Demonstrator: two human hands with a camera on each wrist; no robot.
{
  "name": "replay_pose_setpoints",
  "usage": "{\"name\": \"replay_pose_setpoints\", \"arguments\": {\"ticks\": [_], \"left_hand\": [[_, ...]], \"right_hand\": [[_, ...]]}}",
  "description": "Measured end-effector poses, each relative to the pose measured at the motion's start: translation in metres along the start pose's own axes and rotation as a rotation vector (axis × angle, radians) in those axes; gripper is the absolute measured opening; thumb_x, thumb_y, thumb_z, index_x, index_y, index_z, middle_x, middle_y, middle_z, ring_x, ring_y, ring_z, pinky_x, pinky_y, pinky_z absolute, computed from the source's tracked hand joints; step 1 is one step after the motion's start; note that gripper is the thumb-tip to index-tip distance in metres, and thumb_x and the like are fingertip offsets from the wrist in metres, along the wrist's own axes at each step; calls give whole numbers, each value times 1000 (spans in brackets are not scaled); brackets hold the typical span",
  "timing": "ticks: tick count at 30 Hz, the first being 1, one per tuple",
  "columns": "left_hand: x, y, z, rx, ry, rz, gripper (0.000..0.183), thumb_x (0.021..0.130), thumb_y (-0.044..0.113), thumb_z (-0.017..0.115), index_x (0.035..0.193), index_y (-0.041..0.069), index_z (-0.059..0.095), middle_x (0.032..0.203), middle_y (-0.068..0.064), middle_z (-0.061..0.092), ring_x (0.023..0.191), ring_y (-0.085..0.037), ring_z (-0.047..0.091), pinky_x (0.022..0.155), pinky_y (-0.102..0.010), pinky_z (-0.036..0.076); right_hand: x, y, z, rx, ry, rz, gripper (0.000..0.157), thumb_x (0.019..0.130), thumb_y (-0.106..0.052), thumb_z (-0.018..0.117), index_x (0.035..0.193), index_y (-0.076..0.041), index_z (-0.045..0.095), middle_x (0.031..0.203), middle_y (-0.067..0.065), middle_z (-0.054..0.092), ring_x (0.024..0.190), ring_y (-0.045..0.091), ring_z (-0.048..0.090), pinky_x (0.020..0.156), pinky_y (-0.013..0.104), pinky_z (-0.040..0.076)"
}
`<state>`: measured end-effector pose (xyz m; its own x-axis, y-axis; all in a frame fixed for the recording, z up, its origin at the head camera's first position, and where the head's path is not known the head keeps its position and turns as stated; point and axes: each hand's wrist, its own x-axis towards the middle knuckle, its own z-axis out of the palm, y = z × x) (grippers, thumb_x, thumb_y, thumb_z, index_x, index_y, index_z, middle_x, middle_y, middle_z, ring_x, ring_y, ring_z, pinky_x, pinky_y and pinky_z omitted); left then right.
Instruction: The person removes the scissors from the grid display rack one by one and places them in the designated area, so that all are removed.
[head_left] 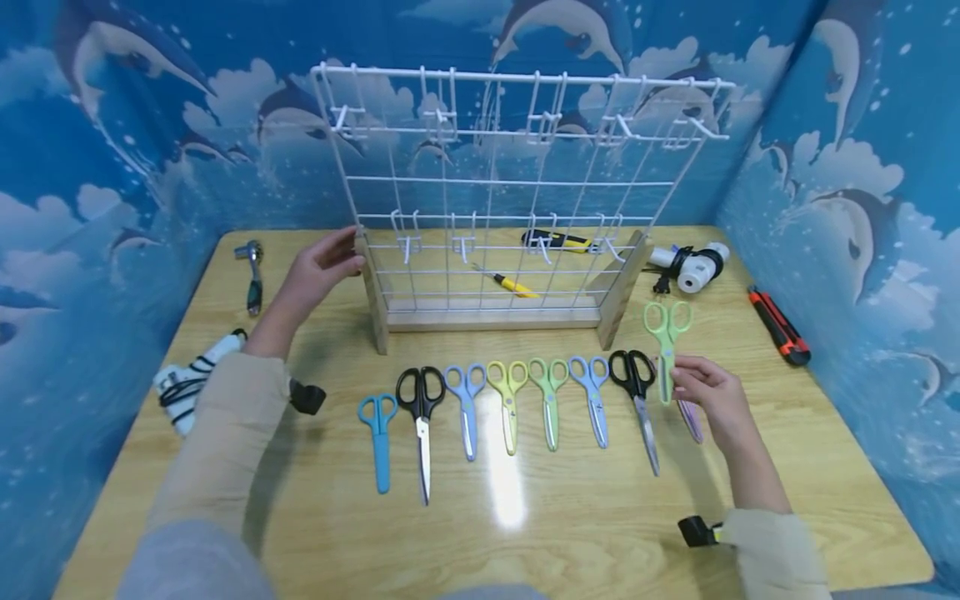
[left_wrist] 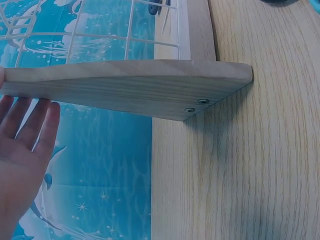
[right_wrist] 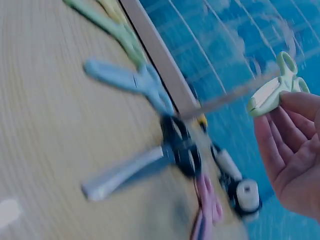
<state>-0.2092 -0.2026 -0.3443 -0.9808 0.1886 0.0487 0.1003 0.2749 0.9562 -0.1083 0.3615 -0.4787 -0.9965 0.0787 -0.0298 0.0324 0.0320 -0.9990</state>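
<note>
My right hand pinches light green scissors near the blade end, handle loops up; the right wrist view shows these scissors lifted above the table. Under that hand lie purple-pink scissors, partly hidden. My left hand touches the left wooden side of a white wire rack, its fingers fairly straight against the wooden panel. In a row before the rack lie teal scissors, black scissors, blue scissors, yellow scissors, green scissors, more blue scissors and more black scissors.
White hooks stick out from the rack in two rows. Behind it lie a yellow-handled tool and a yellow-black cutter. At right are a white corded device and red-black cutter; at left, a ratchet and corded pale tool.
</note>
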Motion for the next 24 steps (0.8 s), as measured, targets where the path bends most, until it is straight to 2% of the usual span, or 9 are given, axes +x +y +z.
{"name": "replay_pose_setpoints", "arguments": {"ticks": [5, 10, 13, 16, 18, 20, 24], "left_hand": [[0, 0, 0, -14, -13, 8, 57, 81, 30, 56, 131, 21, 32, 131, -9, 37, 115, -20, 39, 84, -24, 44], [0, -2, 0, -2, -4, -16, 57, 80, 31, 56, 131, 22, 32, 131, -9, 36, 115, -20, 39, 84, -22, 45], [0, -3, 0, 5, -4, -25, 57, 80, 32, 56, 131, 23, 32, 131, -9, 36, 115, -20, 39, 85, -25, 44], [-1, -3, 0, 10, -2, -30, 58, 79, 32, 56, 131, 23, 32, 131, -9, 36, 115, -21, 39, 87, -28, 43], [-1, -2, 0, 11, 2, -30, 58, 79, 32, 56, 131, 23, 32, 131, -9, 36, 115, -21, 38, 88, -30, 43], [-1, -2, 0, 17, 5, -31, 58, 79, 33, 57, 131, 24, 32, 131, -9, 36, 115, -21, 38, 89, -32, 42], [0, -1, 0, 23, 2, -32, 58, 79, 34, 57, 130, 25, 32, 132, -8, 35, 116, -21, 38, 90, -35, 41]], "right_hand": [[-9, 2, -43, -13, 98, 56, 30, 78, -13, 62, 104, 0, 56, 88, 0, 61, 74, 8, 59, 58, 22, 52], [-14, 1, -73, -178, 207, 184, 36, 75, -26, 64, 105, -7, 56, 85, -10, 58, 70, 0, 57, 58, 18, 51], [-16, -2, -83, -318, 231, 264, 36, 75, -35, 62, 104, -13, 56, 82, -17, 55, 68, -3, 55, 56, 16, 51], [-19, -12, -86, -435, 216, 321, 24, 76, -39, 59, 95, -24, 56, 76, -22, 52, 64, -3, 54, 48, 17, 48], [-21, -22, -82, -471, 201, 354, 14, 78, -37, 58, 88, -27, 54, 71, -22, 52, 60, -1, 53, 45, 21, 48], [-24, -32, -74, -504, 183, 374, 17, 79, -34, 57, 90, -20, 57, 67, -20, 52, 57, 1, 53, 44, 23, 48], [-30, -48, -55, -576, 164, 391, 41, 82, -26, 53, 108, 5, 50, 65, -20, 49, 56, 1, 52, 51, 23, 50]]}}
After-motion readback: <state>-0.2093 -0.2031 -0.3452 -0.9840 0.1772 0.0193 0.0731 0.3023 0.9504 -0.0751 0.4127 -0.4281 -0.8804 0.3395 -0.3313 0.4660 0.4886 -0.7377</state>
